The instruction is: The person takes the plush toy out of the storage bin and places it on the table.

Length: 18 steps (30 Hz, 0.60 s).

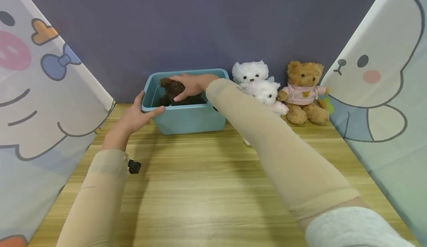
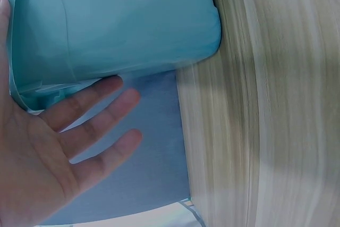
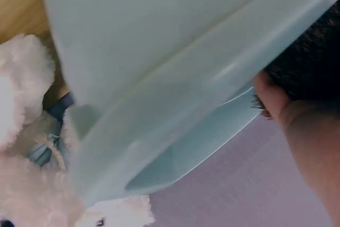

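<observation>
A light blue plastic bin (image 1: 190, 119) stands on the wooden table near the back wall. Inside it lies a dark brown plush toy (image 1: 171, 87), likely a teddy bear, mostly hidden by the bin's front wall and my right hand (image 1: 191, 84). That hand reaches over the rim and grips the plush between thumb and fingers; some fingertips are out of sight. My left hand (image 1: 135, 117) rests at the bin's front left corner, thumb along the front rim. In the left wrist view its fingers (image 2: 101, 118) are straight and spread beside the bin's outer wall.
Two white plush bears (image 1: 250, 72) sit right of the bin, one in front of the other, partly behind my right forearm. A tan teddy bear (image 1: 303, 91) in a pink top sits farther right. Cartoon-printed panels (image 1: 377, 72) flank the table (image 1: 186, 187).
</observation>
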Motion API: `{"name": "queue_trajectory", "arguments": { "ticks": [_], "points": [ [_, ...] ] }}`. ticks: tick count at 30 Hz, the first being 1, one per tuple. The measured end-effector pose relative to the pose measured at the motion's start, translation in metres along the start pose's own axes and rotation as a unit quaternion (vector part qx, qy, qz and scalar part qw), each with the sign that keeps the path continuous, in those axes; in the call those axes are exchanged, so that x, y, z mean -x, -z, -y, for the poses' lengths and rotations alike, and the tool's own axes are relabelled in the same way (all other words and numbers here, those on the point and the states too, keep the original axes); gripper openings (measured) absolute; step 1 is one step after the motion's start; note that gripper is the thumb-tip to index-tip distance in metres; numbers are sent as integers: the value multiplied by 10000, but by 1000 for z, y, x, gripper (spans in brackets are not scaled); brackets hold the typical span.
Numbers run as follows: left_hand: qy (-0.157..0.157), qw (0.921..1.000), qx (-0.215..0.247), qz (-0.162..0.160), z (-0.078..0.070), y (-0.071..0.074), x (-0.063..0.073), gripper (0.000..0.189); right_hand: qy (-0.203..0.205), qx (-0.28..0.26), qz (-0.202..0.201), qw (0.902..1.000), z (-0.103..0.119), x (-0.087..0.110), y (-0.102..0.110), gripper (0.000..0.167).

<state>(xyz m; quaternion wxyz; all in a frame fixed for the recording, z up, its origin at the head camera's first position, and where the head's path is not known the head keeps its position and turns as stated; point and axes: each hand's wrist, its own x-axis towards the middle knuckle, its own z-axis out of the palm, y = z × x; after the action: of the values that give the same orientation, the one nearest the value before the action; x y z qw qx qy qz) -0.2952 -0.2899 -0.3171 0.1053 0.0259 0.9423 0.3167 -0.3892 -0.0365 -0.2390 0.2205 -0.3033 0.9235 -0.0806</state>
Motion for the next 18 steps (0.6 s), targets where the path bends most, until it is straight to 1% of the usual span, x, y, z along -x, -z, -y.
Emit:
{"name": "queue_trajectory", "arguments": {
  "ticks": [2,4,7,9,11,14,16,18],
  "points": [
    [0,10000,-10,15,0,0,-1,129,194,-130,-193,9995,-2,1,-1,101],
    [1,10000,-24,17,1,-1,-1,129,410,-296,-486,9975,-3,3,-1,99],
    [20,10000,-39,32,2,-1,0,129,649,-577,-976,9914,2,10,-1,94],
    [26,10000,25,41,3,-2,0,130,794,-641,-1377,9852,7,15,0,88],
    [9,9999,108,34,5,-1,0,129,946,-606,-1797,9773,14,22,1,82],
    [13,9999,161,38,8,0,-1,129,1121,-342,-2360,9646,23,35,1,72],
    [45,9999,100,55,9,1,-3,128,1159,-194,-2632,9576,27,43,0,66],
    [60,9999,34,91,9,0,-5,129,1074,-124,-2873,9517,30,53,-2,62]
  ]
}}
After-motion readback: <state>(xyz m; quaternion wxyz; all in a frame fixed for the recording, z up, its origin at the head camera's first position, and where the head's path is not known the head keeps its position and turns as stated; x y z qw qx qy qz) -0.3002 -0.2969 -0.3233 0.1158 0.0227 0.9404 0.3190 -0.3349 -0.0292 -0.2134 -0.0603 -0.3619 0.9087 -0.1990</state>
